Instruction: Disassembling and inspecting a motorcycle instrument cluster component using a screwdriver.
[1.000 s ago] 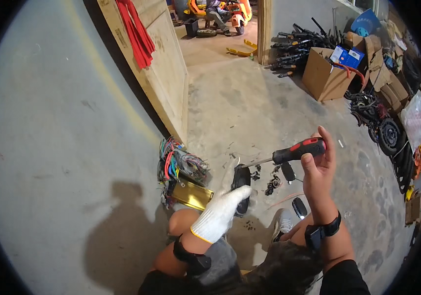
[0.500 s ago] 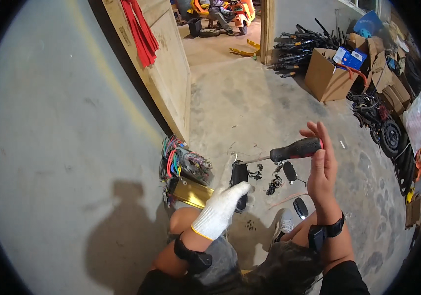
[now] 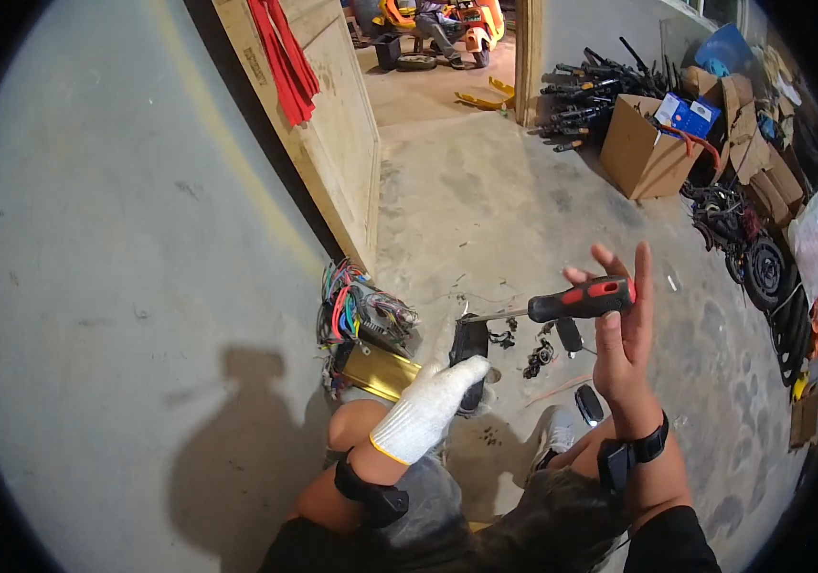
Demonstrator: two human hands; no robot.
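My left hand [image 3: 435,399], in a white knit glove, is closed around a black oblong part [image 3: 470,336], which points away from me above the floor. My bare right hand [image 3: 626,355] has the black-and-red handle of a screwdriver [image 3: 581,298] between the thumb and fingers, with some fingers stretched out. The shaft runs left from the handle, and its tip meets the far end of the black part. Whether the tip sits in a screw is too small to tell.
Bundled wires [image 3: 356,301] and a gold metal case [image 3: 378,371] lie by the left wall. Small black parts [image 3: 540,358] and a black oval piece [image 3: 587,405] are on the floor. A cardboard box [image 3: 646,153] stands far right; beyond the open door [image 3: 337,115] a person sits near an orange scooter.
The screwdriver handle has turned, bringing red patches into sight, and my right fingers have spread and shifted around it. The tip stays at the black part, still held in my left hand.
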